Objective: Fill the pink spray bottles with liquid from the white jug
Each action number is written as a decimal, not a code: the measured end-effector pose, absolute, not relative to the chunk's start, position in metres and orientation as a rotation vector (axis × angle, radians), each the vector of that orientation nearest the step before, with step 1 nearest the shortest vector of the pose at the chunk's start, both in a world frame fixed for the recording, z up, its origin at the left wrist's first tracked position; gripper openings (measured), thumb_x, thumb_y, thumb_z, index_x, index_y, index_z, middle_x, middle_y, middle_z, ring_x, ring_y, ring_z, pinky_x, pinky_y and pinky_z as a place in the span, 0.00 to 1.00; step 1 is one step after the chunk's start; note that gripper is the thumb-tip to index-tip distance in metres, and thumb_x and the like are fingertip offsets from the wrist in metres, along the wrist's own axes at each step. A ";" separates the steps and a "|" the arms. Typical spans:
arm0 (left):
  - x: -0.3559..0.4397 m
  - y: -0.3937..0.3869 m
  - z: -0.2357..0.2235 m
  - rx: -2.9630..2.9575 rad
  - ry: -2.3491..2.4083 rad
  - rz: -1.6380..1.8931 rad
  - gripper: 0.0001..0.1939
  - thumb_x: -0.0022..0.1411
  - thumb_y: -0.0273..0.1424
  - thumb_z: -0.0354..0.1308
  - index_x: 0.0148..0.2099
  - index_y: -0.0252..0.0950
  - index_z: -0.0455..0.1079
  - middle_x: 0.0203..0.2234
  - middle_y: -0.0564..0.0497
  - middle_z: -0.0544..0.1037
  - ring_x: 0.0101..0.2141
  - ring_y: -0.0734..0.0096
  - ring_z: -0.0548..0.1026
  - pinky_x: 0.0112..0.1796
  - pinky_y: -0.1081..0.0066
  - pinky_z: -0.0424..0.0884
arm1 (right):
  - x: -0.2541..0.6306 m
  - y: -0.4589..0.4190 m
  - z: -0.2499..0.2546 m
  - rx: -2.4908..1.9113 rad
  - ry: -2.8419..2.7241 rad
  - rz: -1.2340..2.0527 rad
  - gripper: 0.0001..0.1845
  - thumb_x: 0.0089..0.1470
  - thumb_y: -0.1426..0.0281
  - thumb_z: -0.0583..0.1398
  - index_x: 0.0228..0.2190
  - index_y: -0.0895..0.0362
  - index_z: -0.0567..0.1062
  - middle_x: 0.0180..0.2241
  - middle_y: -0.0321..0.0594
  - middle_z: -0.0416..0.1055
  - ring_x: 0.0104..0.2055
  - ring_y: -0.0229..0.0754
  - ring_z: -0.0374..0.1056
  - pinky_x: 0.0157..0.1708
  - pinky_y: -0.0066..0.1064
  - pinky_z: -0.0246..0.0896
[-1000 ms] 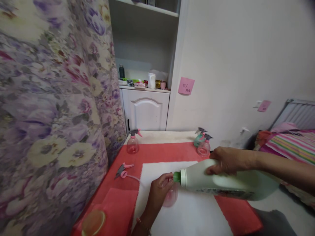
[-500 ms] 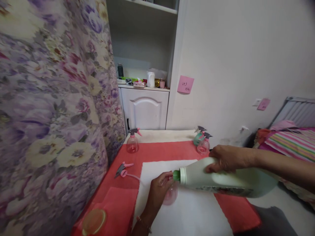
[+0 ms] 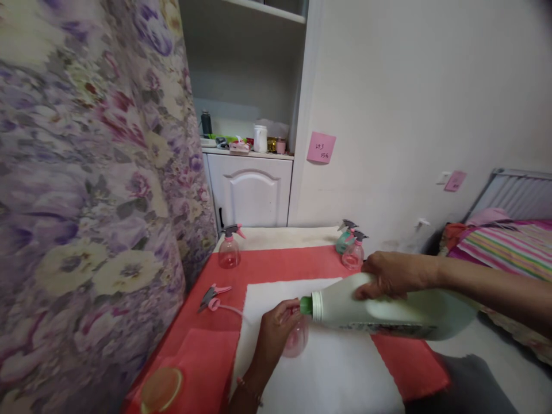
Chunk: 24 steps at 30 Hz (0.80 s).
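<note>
My right hand (image 3: pixel 386 275) is closed on the upper side of a big pale-green jug (image 3: pixel 379 307), which lies tilted nearly level with its green spout (image 3: pixel 306 305) pointing left. My left hand (image 3: pixel 278 328) is wrapped round the neck of a clear pink spray bottle (image 3: pixel 296 339) on the white cloth. The spout meets the bottle's mouth, which my fingers partly hide; I cannot make out any stream. To the left lies a detached spray head (image 3: pixel 211 299), grey and pink, with its thin tube (image 3: pixel 233 310) reaching onto the white cloth.
A pink spray bottle (image 3: pixel 229 253) stands at the table's back left. Another pink one (image 3: pixel 353 253) and a green one (image 3: pixel 344 241) stand back right. A round gold-rimmed lid-like thing (image 3: pixel 161 391) lies front left. A floral curtain (image 3: pixel 107 230) borders the left side.
The whole view has shifted slightly. Both hands keep their hold, and the jug stays tilted with its spout at the spray bottle's mouth.
</note>
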State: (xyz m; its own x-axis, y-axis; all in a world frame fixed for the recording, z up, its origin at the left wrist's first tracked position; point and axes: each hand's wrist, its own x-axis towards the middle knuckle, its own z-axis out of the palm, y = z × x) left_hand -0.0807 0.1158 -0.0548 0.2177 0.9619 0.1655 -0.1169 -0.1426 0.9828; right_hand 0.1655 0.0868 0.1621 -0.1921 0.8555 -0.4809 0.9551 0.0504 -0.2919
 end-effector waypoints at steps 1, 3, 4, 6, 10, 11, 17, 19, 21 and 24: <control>-0.081 0.116 -0.055 1.343 0.885 1.195 0.12 0.52 0.34 0.65 0.40 0.37 0.79 0.39 0.45 0.85 0.44 0.55 0.80 0.47 0.61 0.73 | 0.165 0.086 0.163 1.874 2.137 -0.842 0.25 0.46 0.46 0.61 0.22 0.56 0.68 0.17 0.33 0.68 0.17 0.35 0.62 0.21 0.29 0.57; -0.081 0.116 -0.056 1.342 0.880 1.200 0.11 0.52 0.34 0.65 0.39 0.38 0.79 0.39 0.45 0.85 0.43 0.55 0.80 0.47 0.61 0.73 | 0.165 0.086 0.163 1.878 2.137 -0.847 0.25 0.46 0.46 0.61 0.22 0.56 0.69 0.17 0.33 0.68 0.17 0.35 0.62 0.21 0.29 0.58; -0.081 0.117 -0.056 1.343 0.880 1.205 0.11 0.52 0.33 0.65 0.39 0.38 0.79 0.39 0.45 0.85 0.43 0.55 0.80 0.47 0.61 0.73 | 0.165 0.086 0.163 1.879 2.137 -0.844 0.25 0.46 0.46 0.61 0.22 0.56 0.69 0.17 0.34 0.68 0.17 0.35 0.62 0.21 0.29 0.58; -0.081 0.118 -0.057 1.342 0.883 1.213 0.11 0.51 0.33 0.65 0.39 0.38 0.79 0.38 0.45 0.85 0.43 0.56 0.80 0.48 0.61 0.72 | 0.165 0.086 0.163 1.875 2.141 -0.834 0.25 0.46 0.46 0.61 0.21 0.56 0.69 0.17 0.34 0.68 0.18 0.35 0.63 0.21 0.29 0.58; -0.081 0.119 -0.058 1.347 0.891 1.219 0.11 0.51 0.33 0.64 0.39 0.38 0.80 0.38 0.45 0.85 0.43 0.56 0.80 0.46 0.61 0.73 | 0.163 0.086 0.164 1.867 2.142 -0.816 0.25 0.46 0.46 0.61 0.20 0.56 0.69 0.16 0.34 0.67 0.18 0.35 0.62 0.22 0.29 0.58; -0.081 0.119 -0.058 1.350 0.892 1.220 0.11 0.51 0.33 0.65 0.38 0.38 0.80 0.38 0.45 0.85 0.42 0.56 0.80 0.46 0.61 0.73 | 0.162 0.086 0.164 1.867 2.142 -0.817 0.25 0.46 0.46 0.61 0.20 0.56 0.69 0.17 0.34 0.67 0.18 0.35 0.62 0.22 0.29 0.58; -0.081 0.120 -0.058 1.350 0.863 1.218 0.10 0.52 0.33 0.64 0.39 0.38 0.79 0.38 0.46 0.85 0.43 0.57 0.80 0.48 0.63 0.72 | 0.161 0.085 0.167 1.865 2.143 -0.816 0.25 0.46 0.46 0.61 0.21 0.57 0.69 0.17 0.34 0.67 0.18 0.35 0.63 0.22 0.29 0.58; -0.081 0.119 -0.058 1.347 0.862 1.217 0.10 0.52 0.33 0.64 0.38 0.38 0.79 0.38 0.46 0.85 0.43 0.57 0.80 0.48 0.63 0.73 | 0.161 0.085 0.167 1.859 2.148 -0.819 0.26 0.46 0.46 0.61 0.21 0.57 0.69 0.17 0.34 0.67 0.18 0.35 0.63 0.22 0.29 0.59; -0.081 0.119 -0.059 1.346 0.866 1.216 0.10 0.51 0.33 0.64 0.38 0.38 0.79 0.38 0.47 0.85 0.43 0.57 0.80 0.47 0.63 0.73 | 0.161 0.085 0.167 1.858 2.147 -0.811 0.25 0.46 0.46 0.61 0.21 0.57 0.69 0.17 0.34 0.67 0.18 0.35 0.63 0.23 0.29 0.59; -0.081 0.120 -0.059 1.349 0.875 1.214 0.11 0.51 0.33 0.65 0.38 0.38 0.80 0.38 0.46 0.85 0.43 0.57 0.80 0.47 0.63 0.73 | 0.161 0.086 0.166 1.862 2.138 -0.810 0.25 0.46 0.46 0.61 0.21 0.57 0.69 0.17 0.34 0.67 0.18 0.36 0.63 0.22 0.29 0.59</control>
